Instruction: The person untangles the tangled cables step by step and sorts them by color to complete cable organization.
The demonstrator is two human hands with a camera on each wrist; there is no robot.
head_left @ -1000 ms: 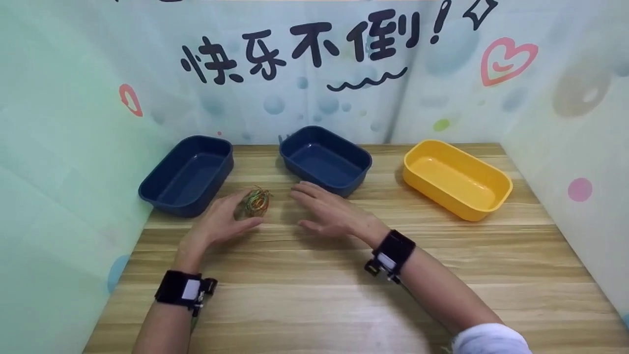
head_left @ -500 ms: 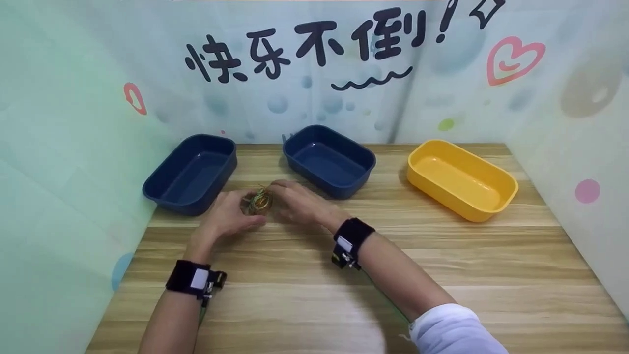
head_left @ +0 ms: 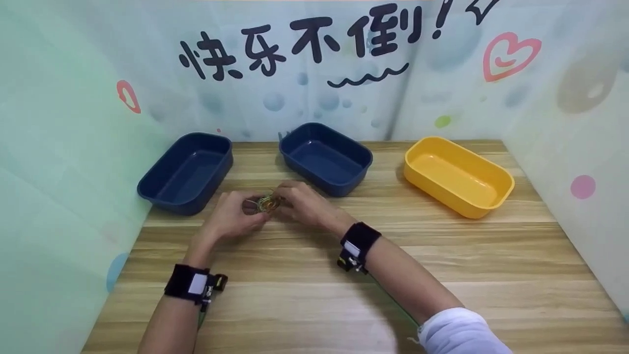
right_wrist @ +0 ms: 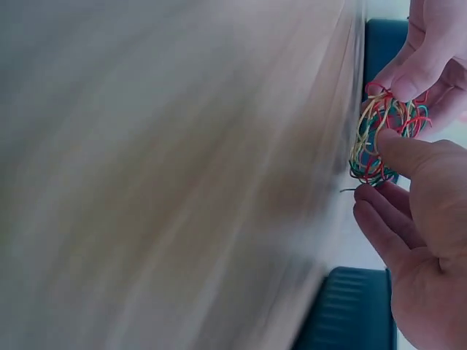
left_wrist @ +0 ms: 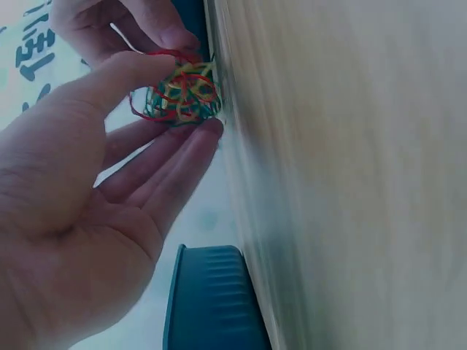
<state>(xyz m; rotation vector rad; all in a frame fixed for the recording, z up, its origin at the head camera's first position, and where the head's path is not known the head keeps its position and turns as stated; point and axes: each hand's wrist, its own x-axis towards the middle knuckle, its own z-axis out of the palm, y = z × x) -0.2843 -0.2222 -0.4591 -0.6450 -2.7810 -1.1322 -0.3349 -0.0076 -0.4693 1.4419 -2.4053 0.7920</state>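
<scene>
A small loose tangle of thin red, yellow and green wires (head_left: 267, 203) is between both hands, close above the wooden table. My left hand (head_left: 235, 215) holds its left side, with the thumb on the near side and the fingers curved behind. From the right, my right hand (head_left: 305, 203) pinches the wires with thumb and fingers. The left wrist view shows the bundle (left_wrist: 184, 95) between the left thumb and fingertips. Seen from the right wrist, the right thumb presses onto the wire bundle (right_wrist: 370, 149), and one loose end sticks out below it.
Behind the left hand stands a dark blue bin (head_left: 184, 209). A second blue bin (head_left: 344, 190) is just beyond the right hand, and a yellow bin (head_left: 440, 197) stands at the right. A printed curtain (head_left: 275, 118) closes off the table's back edge.
My right hand has come in leftward to the wires and now pinches them. The left fingers have closed in on the bundle, which has shifted slightly right and turned.
</scene>
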